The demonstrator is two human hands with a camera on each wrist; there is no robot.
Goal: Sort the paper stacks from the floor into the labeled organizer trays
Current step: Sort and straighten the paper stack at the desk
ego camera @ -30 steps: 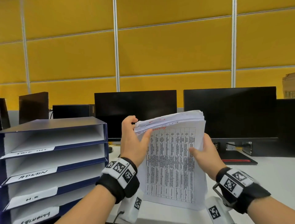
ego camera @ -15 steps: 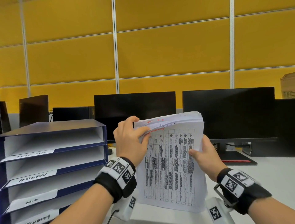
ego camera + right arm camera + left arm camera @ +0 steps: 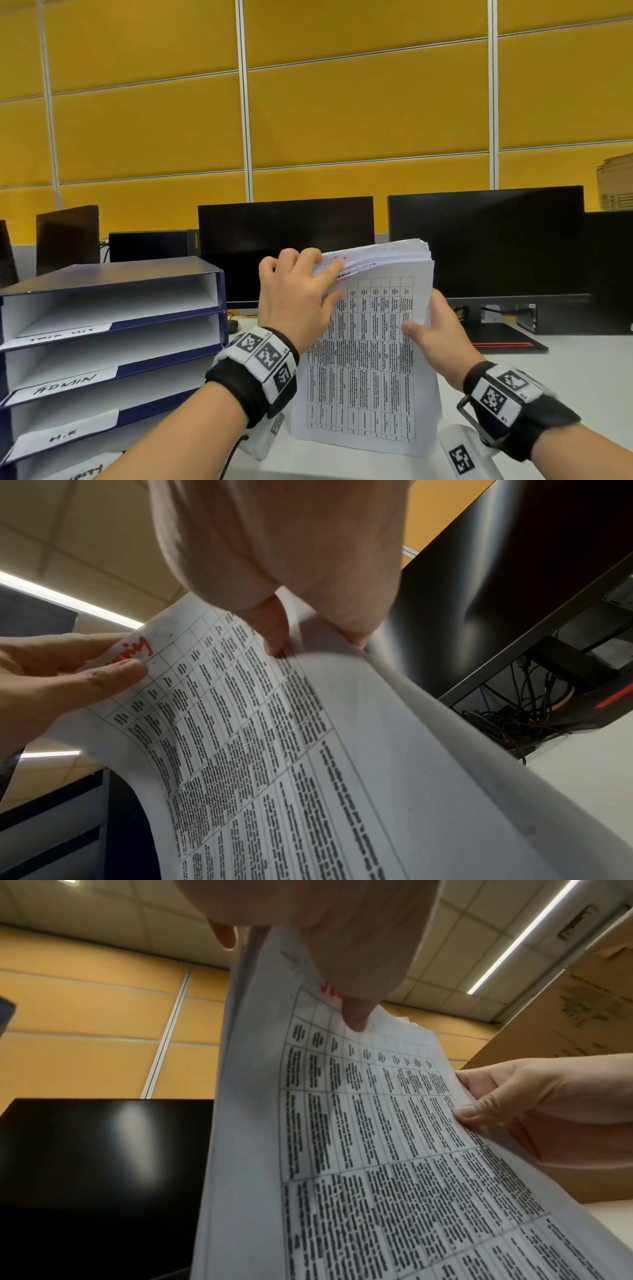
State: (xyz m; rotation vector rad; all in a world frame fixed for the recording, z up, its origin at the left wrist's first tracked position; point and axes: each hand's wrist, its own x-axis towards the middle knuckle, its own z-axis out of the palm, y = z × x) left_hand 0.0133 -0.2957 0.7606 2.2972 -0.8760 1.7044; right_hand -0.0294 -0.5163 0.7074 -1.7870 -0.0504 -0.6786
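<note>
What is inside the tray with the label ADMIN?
The ADMIN tray shows only its bare white floor and walls; no paper is seen in it. Its back part is hidden by the shelf above.

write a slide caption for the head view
Both hands, left and right, hold a paper stack upright beside the labeled organizer trays.

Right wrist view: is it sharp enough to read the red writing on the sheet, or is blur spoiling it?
Right wrist view: red writing partly legible, part hidden under the left hand; paper stack edge blurred. Left wrist view: table text smeared. Head view: sharp, letters too small.
</note>
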